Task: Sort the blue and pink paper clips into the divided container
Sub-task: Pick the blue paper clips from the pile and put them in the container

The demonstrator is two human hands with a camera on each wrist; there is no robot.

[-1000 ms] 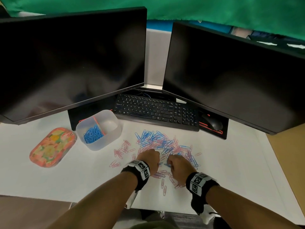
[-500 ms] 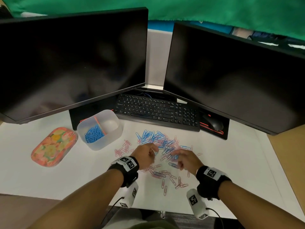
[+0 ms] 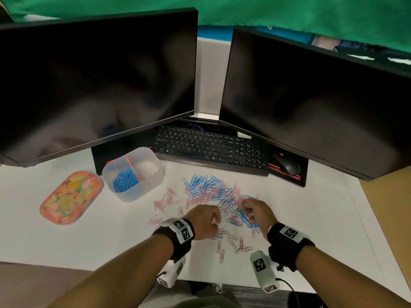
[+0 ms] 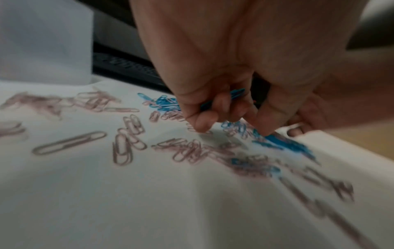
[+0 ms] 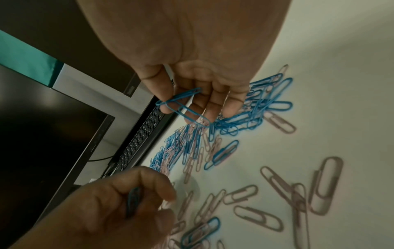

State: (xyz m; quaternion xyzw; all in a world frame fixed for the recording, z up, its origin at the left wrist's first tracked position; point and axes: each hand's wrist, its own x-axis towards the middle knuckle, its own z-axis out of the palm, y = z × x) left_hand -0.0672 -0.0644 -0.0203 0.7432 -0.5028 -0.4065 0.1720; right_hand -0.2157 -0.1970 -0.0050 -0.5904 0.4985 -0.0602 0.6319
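Blue and pink paper clips (image 3: 213, 192) lie mixed in a loose heap on the white bench (image 3: 311, 218), mid-bench, just in front of the keyboard (image 3: 211, 147), w/ stray pink ones trailing toward the near edge. Left hand (image 3: 203, 222) is curled, pinching a few blue clips (image 4: 221, 99) betw. thumb and fingers, just above the heap's near side. Right hand (image 3: 255, 213) holds 2 linked blue clips (image 5: 181, 106) in its fingertips over the heap. Divided container (image 3: 142, 192) sits toward the left of the bench, near the far edge; its left compartment holds blue clips, right compartment's contents can't be made out. Floral lid (image 3: 71, 196) lies left of it.
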